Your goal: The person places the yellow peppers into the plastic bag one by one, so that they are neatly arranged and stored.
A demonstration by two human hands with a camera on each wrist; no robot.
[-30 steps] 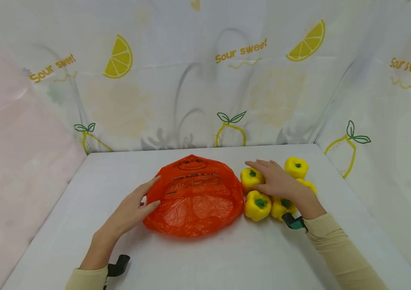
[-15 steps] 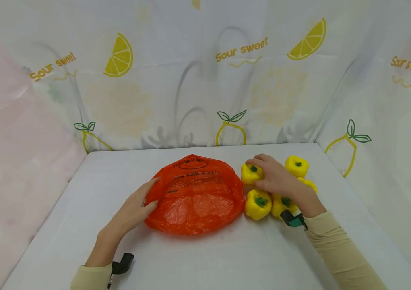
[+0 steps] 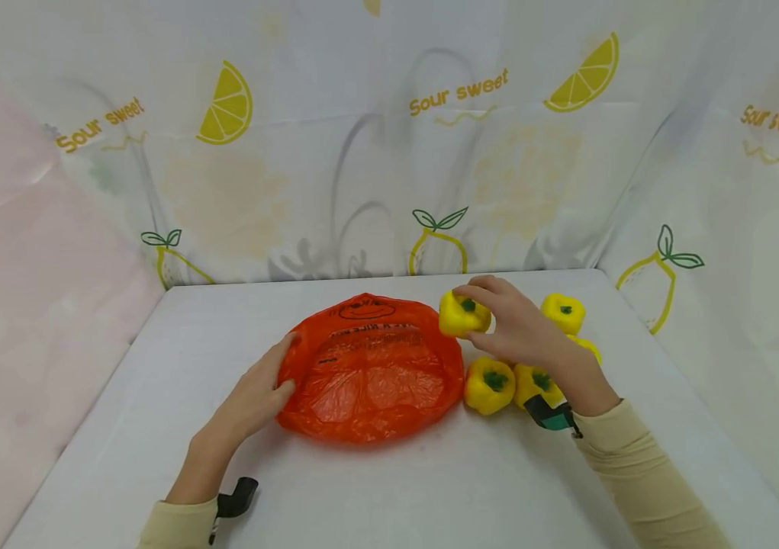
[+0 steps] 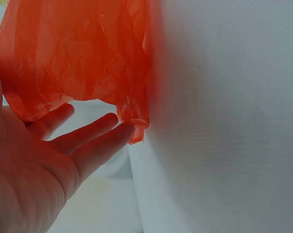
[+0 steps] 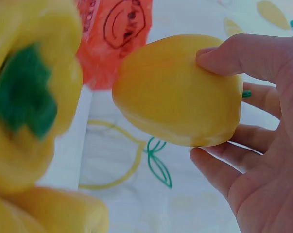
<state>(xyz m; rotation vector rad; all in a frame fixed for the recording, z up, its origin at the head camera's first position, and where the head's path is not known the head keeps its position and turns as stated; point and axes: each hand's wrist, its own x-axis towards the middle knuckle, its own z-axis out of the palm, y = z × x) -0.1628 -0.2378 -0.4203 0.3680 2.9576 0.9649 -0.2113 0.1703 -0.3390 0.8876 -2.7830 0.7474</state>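
Observation:
In the head view, a red plastic bag (image 3: 365, 381) with black print and a smiling face stands spread wide mid-table. At its left edge is my left hand (image 3: 248, 404), thumb and fingertips touching the rim. The left wrist view shows fairly straight fingers (image 4: 95, 145) beside the bag's crumpled edge. My right hand (image 3: 519, 328) holds a yellow bell pepper (image 3: 456, 316) between thumb and fingers, raised above the table by the bag's upper right rim. In the right wrist view this pepper (image 5: 173, 92) hangs apart from the others, its green stem towards the palm.
Several more yellow peppers stand right of the bag: one pepper (image 3: 490, 386) close against its side, another (image 3: 536, 387) beside it, and one (image 3: 563, 313) farther back. A printed cloth wall (image 3: 334, 175) rises behind the white table (image 3: 389, 496).
My right hand has closed its fingers on the pepper, lifted it and moved it left towards the bag. My left hand has stayed at the bag's left edge, shifting slightly.

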